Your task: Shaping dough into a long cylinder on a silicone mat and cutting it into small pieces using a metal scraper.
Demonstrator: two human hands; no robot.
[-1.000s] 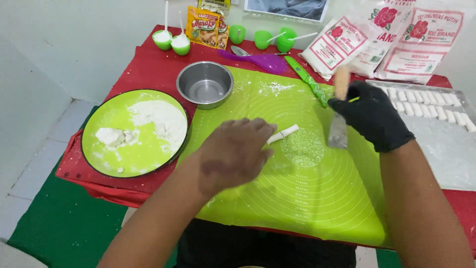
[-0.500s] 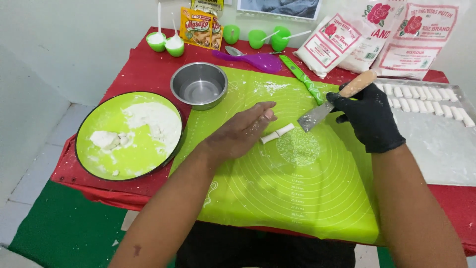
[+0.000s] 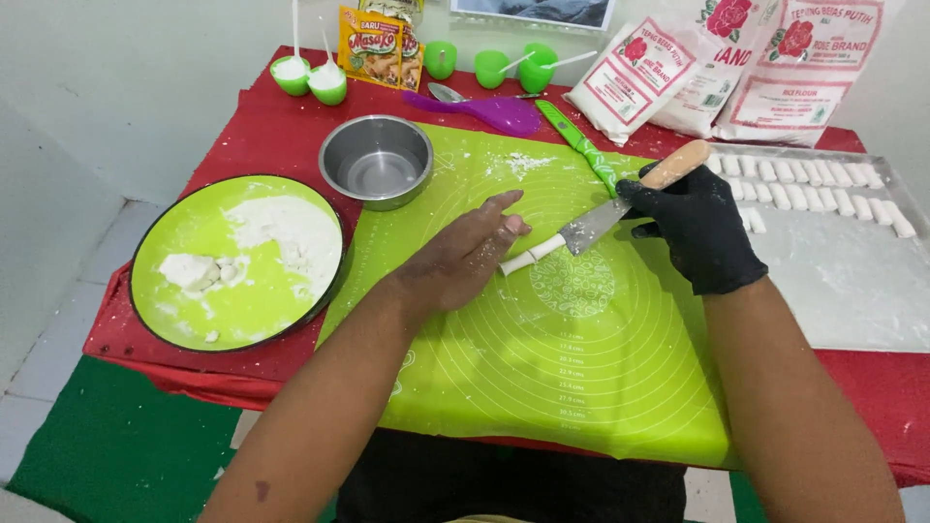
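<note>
Head view, left hand (image 3: 465,257) flat on dough strip (image 3: 531,256), gloved right hand (image 3: 696,225) gripping scraper (image 3: 620,203), steel bowl (image 3: 376,160) and green knife (image 3: 579,145) along mat's (image 3: 581,387) far edge.

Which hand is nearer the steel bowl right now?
Left. The bare left hand lies on the mat just right of the steel bowl; the gloved right hand holds a scraper farther right.

scraper (image 3: 603,221) tilted flat, blade at dough strip (image 3: 531,256) | left hand (image 3: 465,254) moved onto strip end
</note>
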